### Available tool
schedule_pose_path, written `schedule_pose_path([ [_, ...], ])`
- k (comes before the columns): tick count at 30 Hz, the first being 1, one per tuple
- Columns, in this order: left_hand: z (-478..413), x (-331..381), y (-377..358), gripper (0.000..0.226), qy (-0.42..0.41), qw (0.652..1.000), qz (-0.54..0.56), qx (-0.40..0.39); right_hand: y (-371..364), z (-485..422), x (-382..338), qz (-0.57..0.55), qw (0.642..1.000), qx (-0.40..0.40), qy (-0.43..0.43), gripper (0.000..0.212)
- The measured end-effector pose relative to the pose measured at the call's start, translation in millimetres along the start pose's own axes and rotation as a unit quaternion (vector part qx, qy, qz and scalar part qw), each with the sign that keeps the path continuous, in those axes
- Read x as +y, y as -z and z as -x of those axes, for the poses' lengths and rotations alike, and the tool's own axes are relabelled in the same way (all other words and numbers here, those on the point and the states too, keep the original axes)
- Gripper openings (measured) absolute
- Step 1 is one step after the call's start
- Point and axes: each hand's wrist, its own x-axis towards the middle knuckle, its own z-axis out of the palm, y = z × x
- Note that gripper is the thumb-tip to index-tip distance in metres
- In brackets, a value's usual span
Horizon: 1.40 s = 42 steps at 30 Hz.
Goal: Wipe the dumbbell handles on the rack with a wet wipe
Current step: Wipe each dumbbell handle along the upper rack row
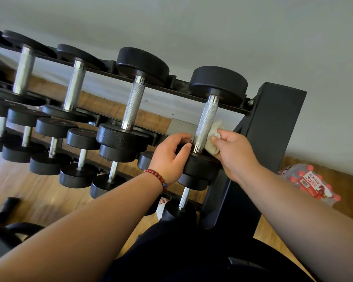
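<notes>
A black rack [273, 123] carries rows of black dumbbells with knurled metal handles. The rightmost dumbbell on the top row has its handle [206, 121] between my hands. My right hand [234, 151] pinches a crumpled white wet wipe [213, 137] and presses it against the handle's right side, near the lower end. My left hand [171, 155] curls its fingers over the near black head [200, 165] of that same dumbbell, thumb at the handle's base. A red bead bracelet circles my left wrist. The neighbouring dumbbell's handle [134, 104] stands to the left, untouched.
Lower rows hold several smaller dumbbells [80, 137]. A shrink-wrapped pack of red-capped water bottles [308, 184] lies on the wooden floor right of the rack. A pale wall runs behind. Dark equipment sits at the lower left.
</notes>
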Motion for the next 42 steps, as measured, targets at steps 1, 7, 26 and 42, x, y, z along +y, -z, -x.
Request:
schedule_pose_path([
  [1,-0.2,-0.1,0.1,0.029,0.0,1.0,-0.002,0.0,-1.1,-3.6,-2.6,-0.019,1.0,0.001,-0.003,0.022],
  [7,0.4,2.5,0.6,0.044,0.001,1.0,-0.008,-0.004,-3.0,8.7,-0.5,0.026,0.998,0.021,0.054,0.014],
  [26,-2.5,-1.6,-1.0,0.044,0.0,1.0,-0.027,-0.009,-11.9,-11.7,-14.0,-0.105,0.989,0.085,0.065,0.028],
  [42,-1.9,0.2,0.6,0.043,0.001,1.0,-0.016,-0.01,15.0,-5.2,-13.4,0.116,0.973,0.05,0.193,0.058],
])
